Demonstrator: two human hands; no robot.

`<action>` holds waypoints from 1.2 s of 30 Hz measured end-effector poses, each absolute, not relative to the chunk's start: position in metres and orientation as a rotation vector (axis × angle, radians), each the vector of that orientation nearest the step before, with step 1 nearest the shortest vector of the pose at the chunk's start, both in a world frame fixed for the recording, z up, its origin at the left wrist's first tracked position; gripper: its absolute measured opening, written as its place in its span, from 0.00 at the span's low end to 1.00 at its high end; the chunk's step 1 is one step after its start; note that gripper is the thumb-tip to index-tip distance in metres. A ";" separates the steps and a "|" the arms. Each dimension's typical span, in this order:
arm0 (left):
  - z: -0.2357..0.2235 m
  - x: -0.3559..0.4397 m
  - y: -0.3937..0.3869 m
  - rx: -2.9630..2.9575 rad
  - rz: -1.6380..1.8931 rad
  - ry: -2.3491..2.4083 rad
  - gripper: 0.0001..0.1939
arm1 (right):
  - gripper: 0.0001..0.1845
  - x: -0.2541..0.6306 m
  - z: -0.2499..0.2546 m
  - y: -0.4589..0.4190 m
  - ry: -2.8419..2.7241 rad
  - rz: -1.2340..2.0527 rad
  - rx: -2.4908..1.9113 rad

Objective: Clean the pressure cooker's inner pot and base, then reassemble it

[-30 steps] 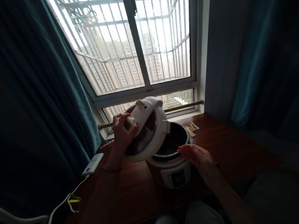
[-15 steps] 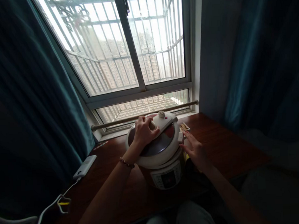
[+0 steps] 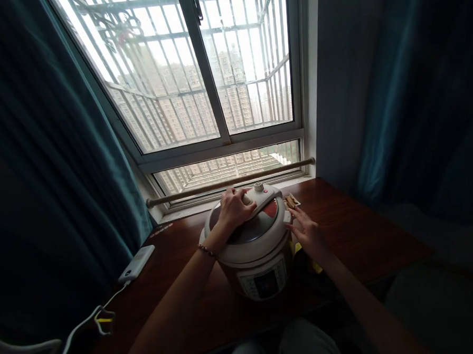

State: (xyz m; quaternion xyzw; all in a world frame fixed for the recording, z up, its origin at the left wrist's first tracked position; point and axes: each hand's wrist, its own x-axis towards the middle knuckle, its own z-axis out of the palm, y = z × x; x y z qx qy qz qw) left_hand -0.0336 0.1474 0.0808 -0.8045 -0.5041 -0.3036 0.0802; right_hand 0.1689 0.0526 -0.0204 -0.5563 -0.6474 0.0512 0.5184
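Observation:
An electric pressure cooker [image 3: 261,273] stands on the dark wooden table [image 3: 362,228] in front of the window. Its white and brown lid [image 3: 259,231] sits flat on the pot. My left hand [image 3: 235,207] is closed round the lid's handle on top. My right hand [image 3: 307,232] rests against the cooker's right side, fingers stretched out, holding nothing.
A white power bank [image 3: 137,263] with a white cable [image 3: 81,328] lies at the table's left. A small wooden piece [image 3: 291,200] sits behind the cooker. A wooden rod [image 3: 229,182] runs along the window sill. Teal curtains [image 3: 54,170] hang on both sides.
The lid, held tilted and off the pot a second ago, has been lowered flat onto the cooker. My right hand moved from over the open pot to the cooker's right side.

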 end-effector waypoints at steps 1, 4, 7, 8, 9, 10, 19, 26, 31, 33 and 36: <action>0.080 -0.033 0.148 -2.399 -0.898 -1.530 0.22 | 0.24 0.171 -0.021 0.055 -1.566 0.108 -1.347; 0.079 -0.029 0.148 -2.354 -0.852 -1.606 0.23 | 0.23 0.180 -0.018 0.064 -1.624 0.088 -1.383; 0.082 -0.024 0.144 -2.294 -0.785 -1.691 0.25 | 0.22 0.191 -0.010 0.075 -1.698 0.148 -1.431; 0.083 -0.022 0.143 -2.278 -0.759 -1.725 0.25 | 0.22 0.195 -0.007 0.079 -1.724 0.181 -1.444; 0.085 -0.020 0.142 -2.267 -0.733 -1.763 0.26 | 0.22 0.199 -0.004 0.084 -1.748 0.212 -1.451; 0.086 -0.018 0.142 -2.258 -0.706 -1.804 0.27 | 0.21 0.202 0.000 0.088 -1.771 0.240 -1.454; 0.091 -0.014 0.150 -2.205 -0.538 -1.981 0.37 | 0.20 0.221 0.031 0.124 -2.085 0.414 -1.471; 0.103 -0.053 0.162 -2.600 -0.335 -1.425 0.37 | 0.20 0.227 0.038 0.133 -2.187 0.421 -1.484; 0.108 -0.070 0.174 -2.689 -0.247 -1.082 0.28 | 0.18 0.231 0.034 0.136 -2.182 0.415 -1.430; 0.106 -0.065 0.175 -2.632 -0.236 -1.096 0.27 | 0.17 0.233 0.033 0.136 -2.170 0.436 -1.401; 0.101 -0.056 0.173 -2.566 -0.250 -1.150 0.27 | 0.17 0.237 0.035 0.138 -2.149 0.497 -1.368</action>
